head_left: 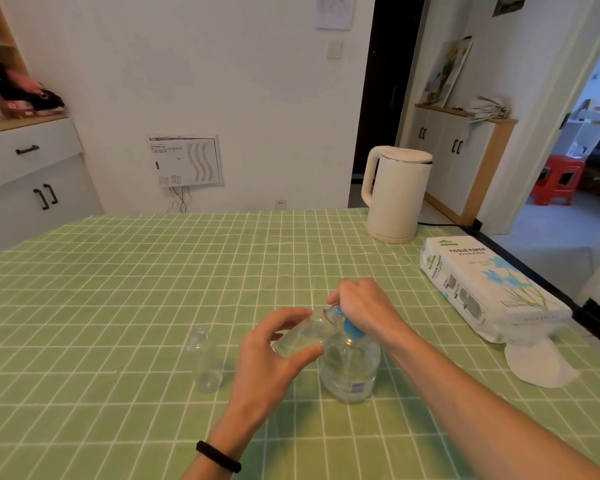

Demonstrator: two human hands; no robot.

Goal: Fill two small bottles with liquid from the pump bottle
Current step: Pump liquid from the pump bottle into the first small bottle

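A clear pump bottle [350, 370] with a blue collar stands on the green checked tablecloth [118, 289]. My right hand [361, 306] is curled over its blue pump head. My left hand [274, 351] grips a small clear bottle [302, 336], tilted with its mouth against the pump nozzle. A second small clear bottle [205, 362] stands upright and uncapped on the cloth, to the left of my left hand.
A white electric kettle [395, 195] stands at the far right of the table, its cord trailing off the edge. A pack of tissue paper [485, 289] lies along the right edge, with a white round pad [537, 365] beside it.
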